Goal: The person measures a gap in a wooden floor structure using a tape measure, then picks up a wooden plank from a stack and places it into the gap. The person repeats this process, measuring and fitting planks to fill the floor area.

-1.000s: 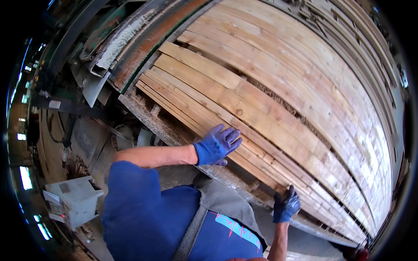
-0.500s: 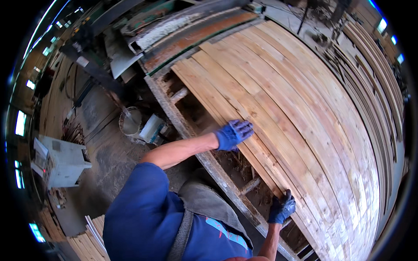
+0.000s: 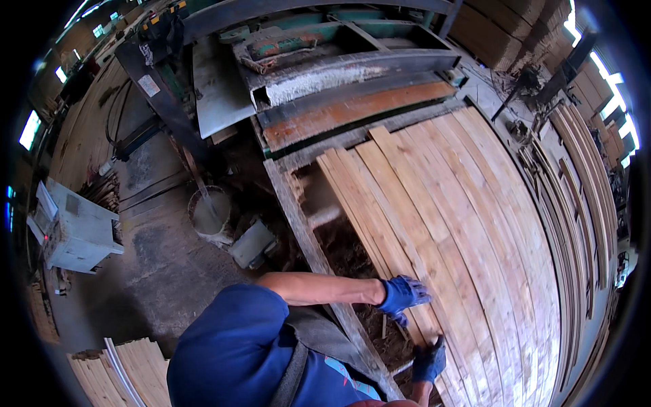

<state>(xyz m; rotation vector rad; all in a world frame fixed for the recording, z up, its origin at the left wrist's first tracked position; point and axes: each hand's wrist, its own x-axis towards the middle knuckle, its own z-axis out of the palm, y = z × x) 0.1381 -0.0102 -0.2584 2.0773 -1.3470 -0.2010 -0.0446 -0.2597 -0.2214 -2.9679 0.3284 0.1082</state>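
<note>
Long pale wooden planks [image 3: 468, 230] lie side by side on a metal frame [image 3: 298, 210]. My left hand [image 3: 405, 296], in a blue work glove, rests across the near edge plank [image 3: 369, 234]. Its fingers stretch over the top of the boards, and its thumb points down by the edge. Closer to me, my right hand [image 3: 429, 363], in a dark blue glove, grips the edge of the same plank row. The right thumb shows on top, while the other fingers are partly hidden.
Beyond the planks stands a metal machine bed with a rusty orange strip [image 3: 359, 112]. A bucket [image 3: 210, 211], a white container [image 3: 254, 244] and a grey cabinet [image 3: 81, 227] are at left. Stacked timber strips [image 3: 586, 197] run along the right. More boards [image 3: 146, 370] lie lower left.
The view has shifted, showing more of the machine bed. My left hand has come closer to my right hand along the plank edge. The right hand stays at the edge.
</note>
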